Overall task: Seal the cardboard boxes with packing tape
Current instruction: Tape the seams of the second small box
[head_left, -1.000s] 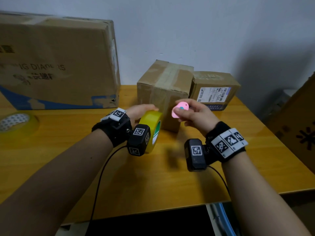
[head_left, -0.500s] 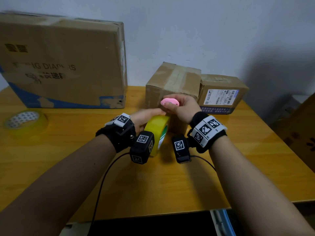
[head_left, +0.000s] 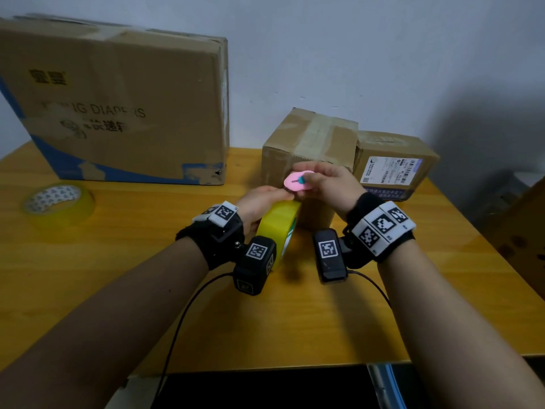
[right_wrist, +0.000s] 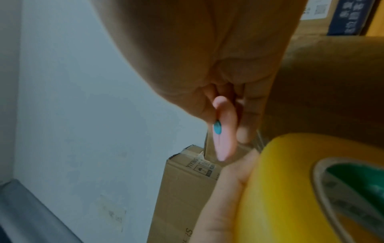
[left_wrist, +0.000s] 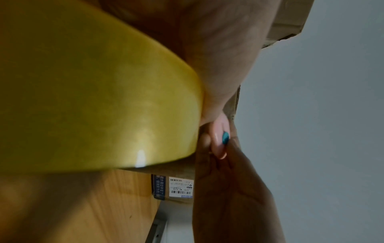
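1. On the orange-brown wooden table, just in front of the small taped brown cardboard box, both hands meeting above the tabletop.
2. Left hand wrapped around the top of a wide yellow roll of packing tape, held on edge with its rim toward the camera; green inner core visible from the right wrist view.
3. From the left wrist view, yellow roll filling most of the picture, with the thumb lying along its outer curve.
4. Right hand pinching a small flat pink oval plastic cutter with a teal button on its face, thumb on one side and fingers on the other.
5. Pink cutter poised right at the top edge of the roll, close to the left fingertips; actual contact with the tape impossible to tell.
6. Behind and to the right, touching the taped box, a second small brown cardboard box with a white shipping label.
7. At the back left, a large brown cardboard carton with blue print, standing against the pale wall.
8. Near the left edge of the table, a second, translucent yellowish tape roll lying flat, well apart from the hands.
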